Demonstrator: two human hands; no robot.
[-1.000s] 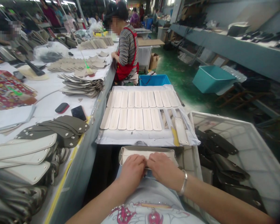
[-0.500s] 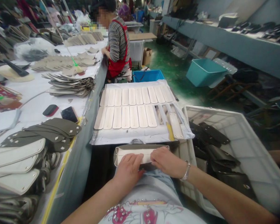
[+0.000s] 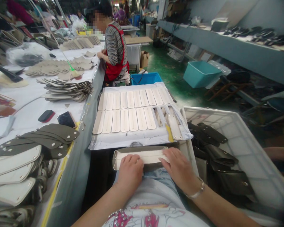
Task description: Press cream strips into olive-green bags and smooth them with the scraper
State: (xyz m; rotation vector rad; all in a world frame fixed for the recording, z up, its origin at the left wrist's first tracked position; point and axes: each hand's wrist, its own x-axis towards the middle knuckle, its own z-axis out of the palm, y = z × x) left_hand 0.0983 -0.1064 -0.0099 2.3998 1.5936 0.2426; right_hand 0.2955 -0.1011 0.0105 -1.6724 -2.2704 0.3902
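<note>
In the head view, a pale strip lies on a dark piece before a white board's near edge. The left hand holds the strip, fingers curled over; the right hand is at its right end, grip unclear. A loose strip lies near the board's near right corner.

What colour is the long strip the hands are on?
The long strip is off-white, best seen in the head view.

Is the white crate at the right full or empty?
Partly filled: the white crate holds dark pieces, with bare wall showing above them.
</note>
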